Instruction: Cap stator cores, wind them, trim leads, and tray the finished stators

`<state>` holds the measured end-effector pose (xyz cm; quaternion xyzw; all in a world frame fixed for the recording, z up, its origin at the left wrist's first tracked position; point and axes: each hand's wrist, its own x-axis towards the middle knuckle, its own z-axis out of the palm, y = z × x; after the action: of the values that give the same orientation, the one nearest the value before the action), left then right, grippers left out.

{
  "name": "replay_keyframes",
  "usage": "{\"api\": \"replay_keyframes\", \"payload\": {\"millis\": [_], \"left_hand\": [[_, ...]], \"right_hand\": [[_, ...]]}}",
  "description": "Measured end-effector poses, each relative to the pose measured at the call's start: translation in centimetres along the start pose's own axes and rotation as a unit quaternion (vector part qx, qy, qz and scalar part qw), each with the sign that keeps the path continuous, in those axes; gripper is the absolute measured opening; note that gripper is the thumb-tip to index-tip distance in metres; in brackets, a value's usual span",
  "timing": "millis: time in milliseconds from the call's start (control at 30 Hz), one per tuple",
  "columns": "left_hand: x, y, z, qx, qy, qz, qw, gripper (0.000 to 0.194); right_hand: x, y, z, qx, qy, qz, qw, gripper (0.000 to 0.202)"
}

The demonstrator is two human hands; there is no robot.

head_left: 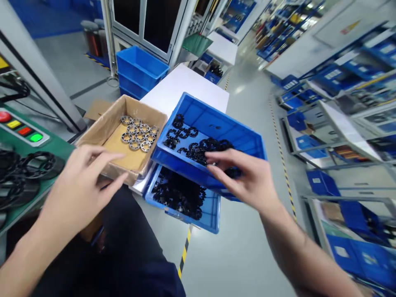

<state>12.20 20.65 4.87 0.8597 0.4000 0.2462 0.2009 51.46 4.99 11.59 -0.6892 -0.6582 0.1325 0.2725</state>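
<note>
My right hand (247,175) hangs over the near side of a blue plastic bin (213,117). Its thumb and fingers are curved with a small gap, and I see nothing held between them. Inside that bin lie many black ring-shaped parts (182,133), the closest pile just beyond my fingertips. My left hand (82,181) is held with thumb and fingers apart, beside the near left corner of a cardboard box (114,117). Several metal rings with toothed inner edges (140,137) lie flat in the box, away from the hand.
Below the upper bin, another blue bin (213,214) holds black parts. Left stands a green work surface (58,152) with black cylindrical parts (41,165) and a button panel (23,128). A white table (198,88) supports the box. Stacked blue crates (139,68) stand behind; shelving (346,140) is at right.
</note>
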Motion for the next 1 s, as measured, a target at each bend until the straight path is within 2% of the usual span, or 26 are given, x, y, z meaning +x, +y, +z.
{"api": "replay_keyframes", "payload": {"millis": [67, 133, 200, 267, 400, 467, 633, 733, 833, 933, 1000], "left_hand": [[5.7, -0.9, 4.3, 0.061, -0.111, -0.005, 0.992, 0.043], [10.8, -1.9, 8.1, 0.135, -0.235, -0.061, 0.961, 0.06], [14.6, -3.2, 11.3, 0.179, -0.311, -0.107, 0.927, 0.075], [17.0, -4.7, 13.8, 0.196, -0.347, -0.136, 0.907, 0.088], [19.1, -8.4, 17.0, 0.197, -0.404, -0.167, 0.877, 0.105], [19.5, -10.0, 17.9, 0.186, -0.428, -0.167, 0.868, 0.102], [20.1, -12.3, 19.4, 0.153, -0.428, -0.176, 0.873, 0.073], [20.1, -12.7, 19.7, 0.104, -0.406, -0.204, 0.885, 0.061], [19.8, -12.8, 19.2, 0.021, -0.365, -0.255, 0.895, 0.051], [19.2, -12.3, 17.8, -0.097, -0.29, -0.333, 0.892, 0.041], [18.7, -11.1, 16.4, -0.203, -0.22, -0.383, 0.874, 0.04]], "right_hand": [[4.5, 2.8, 0.3, -0.018, -0.08, 0.021, 0.996, 0.029], [8.8, 5.7, 2.2, -0.02, -0.162, 0.027, 0.986, 0.034], [11.7, 7.9, 4.6, -0.015, -0.213, 0.013, 0.977, 0.043], [12.9, 8.9, 6.7, -0.013, -0.256, -0.015, 0.966, 0.054], [11.7, 9.3, 9.2, -0.043, -0.307, -0.035, 0.95, 0.063], [11.0, 9.5, 9.9, -0.062, -0.312, -0.02, 0.948, 0.059], [10.7, 10.2, 11.7, -0.074, -0.314, -0.013, 0.946, 0.022], [11.0, 10.4, 12.0, -0.072, -0.317, -0.015, 0.946, 0.032], [11.9, 10.9, 10.7, -0.068, -0.31, -0.007, 0.948, 0.056], [13.3, 12.0, 8.2, -0.065, -0.287, 0.0, 0.956, 0.056], [14.4, 12.8, 6.4, -0.05, -0.263, 0.027, 0.963, 0.057]]}}
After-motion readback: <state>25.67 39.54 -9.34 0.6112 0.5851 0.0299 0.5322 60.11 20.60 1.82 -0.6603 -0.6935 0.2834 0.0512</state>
